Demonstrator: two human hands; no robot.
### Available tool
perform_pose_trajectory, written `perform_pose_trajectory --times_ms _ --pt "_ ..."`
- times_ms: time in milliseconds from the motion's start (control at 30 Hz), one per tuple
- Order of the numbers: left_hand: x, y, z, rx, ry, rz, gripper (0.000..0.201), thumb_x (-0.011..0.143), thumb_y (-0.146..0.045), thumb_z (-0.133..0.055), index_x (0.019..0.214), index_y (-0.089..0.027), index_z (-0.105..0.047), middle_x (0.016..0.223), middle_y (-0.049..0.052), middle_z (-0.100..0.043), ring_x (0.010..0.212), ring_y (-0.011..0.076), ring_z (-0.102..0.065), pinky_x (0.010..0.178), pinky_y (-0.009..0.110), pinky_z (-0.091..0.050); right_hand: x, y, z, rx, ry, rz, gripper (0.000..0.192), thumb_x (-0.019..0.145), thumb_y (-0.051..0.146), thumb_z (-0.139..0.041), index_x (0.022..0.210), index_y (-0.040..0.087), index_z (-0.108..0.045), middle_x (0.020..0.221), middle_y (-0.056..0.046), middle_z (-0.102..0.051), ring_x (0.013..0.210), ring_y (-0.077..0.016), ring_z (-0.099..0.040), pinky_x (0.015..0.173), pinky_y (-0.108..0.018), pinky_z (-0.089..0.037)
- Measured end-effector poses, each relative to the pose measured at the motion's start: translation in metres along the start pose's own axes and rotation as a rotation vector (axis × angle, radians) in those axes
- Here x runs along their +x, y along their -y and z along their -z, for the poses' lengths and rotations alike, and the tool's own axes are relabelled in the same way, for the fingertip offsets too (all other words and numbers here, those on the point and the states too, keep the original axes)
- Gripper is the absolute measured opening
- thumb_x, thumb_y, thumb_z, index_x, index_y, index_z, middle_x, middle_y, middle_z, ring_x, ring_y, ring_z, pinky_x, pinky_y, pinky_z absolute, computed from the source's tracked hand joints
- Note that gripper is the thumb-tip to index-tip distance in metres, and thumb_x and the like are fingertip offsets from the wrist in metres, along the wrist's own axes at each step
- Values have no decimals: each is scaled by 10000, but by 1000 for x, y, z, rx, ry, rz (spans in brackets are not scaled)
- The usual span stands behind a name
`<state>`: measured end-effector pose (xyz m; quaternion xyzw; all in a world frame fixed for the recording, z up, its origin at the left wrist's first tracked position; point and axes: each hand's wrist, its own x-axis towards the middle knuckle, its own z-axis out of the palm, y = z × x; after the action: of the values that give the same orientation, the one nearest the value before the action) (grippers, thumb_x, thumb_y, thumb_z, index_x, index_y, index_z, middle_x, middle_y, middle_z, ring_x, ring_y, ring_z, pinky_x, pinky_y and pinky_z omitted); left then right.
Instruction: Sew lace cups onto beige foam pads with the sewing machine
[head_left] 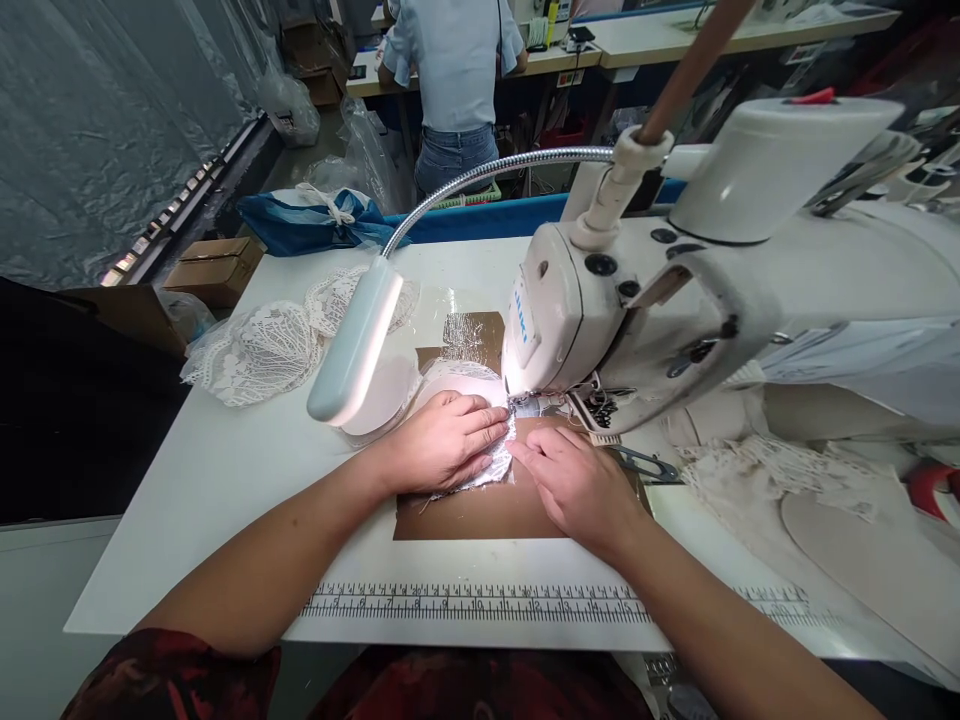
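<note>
A white lace-covered bra cup (480,379) lies under the needle end of the sewing machine (540,320). My left hand (448,440) rests on it with fingers stretched out and flat, the fingertips close to the presser foot area. On the right side of the cup, my right hand (574,485) is closed, its fingers curled and the index finger and thumb at the cup's edge near the needle. The needle itself is too small to make out. Brown board (465,520) covers the table beneath the hands and the cup.
A lamp (356,345) on a bendable metal neck hangs over the left side. White lace pieces (255,350) lie at left, with more lace (795,480) at right. A printed ruler (480,603) runs along the white table's front. A person (459,90) sits at another table ahead.
</note>
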<state>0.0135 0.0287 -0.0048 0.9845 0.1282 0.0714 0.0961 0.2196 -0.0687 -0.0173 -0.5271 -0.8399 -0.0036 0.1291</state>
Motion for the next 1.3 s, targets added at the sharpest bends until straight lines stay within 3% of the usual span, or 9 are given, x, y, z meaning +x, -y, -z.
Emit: perform_pose_trajectory --times_ms 233,700,833,967,1300 --pt "1 0 1 -4 10 21 464 955 -345 -385 1322 -92 -515 1372 122 -527 1188 282 -479 976 430 -393 1 1 -2 -1 3 -12 370 833 54 -421 1075 164 -679 829 -40 -642 681 -152 -499 642 -287 -339" --pt "6 3 3 89 -21 124 539 931 -456 -427 1304 -82 -533 1298 184 -564 1102 315 -521 884 443 -424 10 4 1 -112 84 -216 448 839 75 -441 1213 244 -621 905 -49 -669 803 -189 -546 564 -292 -314" --pt "4 4 2 79 -44 124 527 933 -456 -428 1301 -94 -533 1328 175 -544 1135 312 -510 914 441 -414 6 3 1 -43 39 -143 442 831 56 -431 1194 207 -633 939 -51 -670 817 -180 -545 613 -280 -337" --pt "2 3 -1 61 -73 90 480 945 -420 -414 1268 -97 -559 1346 143 -542 1167 299 -490 958 443 -399 3 0 1 35 14 -40 383 837 53 -424 1088 193 -677 828 -37 -642 738 -159 -514 645 -268 -334" --pt "0 -2 -1 -2 -59 51 396 942 -336 -427 1247 -130 -574 1324 118 -565 1151 265 -504 974 425 -393 0 -1 1 46 -12 -36 337 830 51 -441 1012 185 -690 807 -37 -632 722 -155 -493 627 -266 -320"
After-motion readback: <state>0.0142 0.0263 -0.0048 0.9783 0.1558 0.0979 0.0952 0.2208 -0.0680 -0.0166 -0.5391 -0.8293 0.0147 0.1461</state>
